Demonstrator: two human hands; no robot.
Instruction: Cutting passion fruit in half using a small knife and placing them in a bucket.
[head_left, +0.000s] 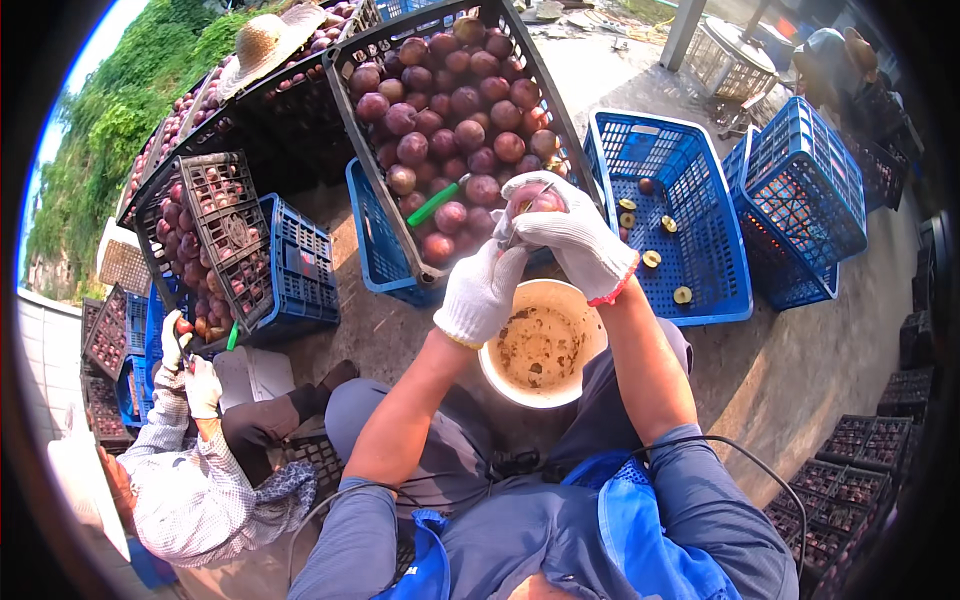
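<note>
Both my hands wear white knit gloves and meet in front of a black crate (431, 274) full of red-purple plums. My right hand (574, 229) holds a plum (538, 201) between thumb and fingers. My left hand (487, 289) is closed around a small metal tool, mostly hidden, right against the plum; a thin dark edge or blade shows across the fruit. A green-handled knife (435, 204) lies on the plums in the crate. Below my hands, a cream bucket (600, 337) with brown residue inside stands between my knees.
On the right stands a blue crate (739, 300) holding several halved plums (651, 259), beside stacked blue crates (806, 172). At the left, a co-worker in white gloves (202, 386) handles a plum near a tilted black crate (225, 225). A straw hat (262, 45) rests on plum crates behind.
</note>
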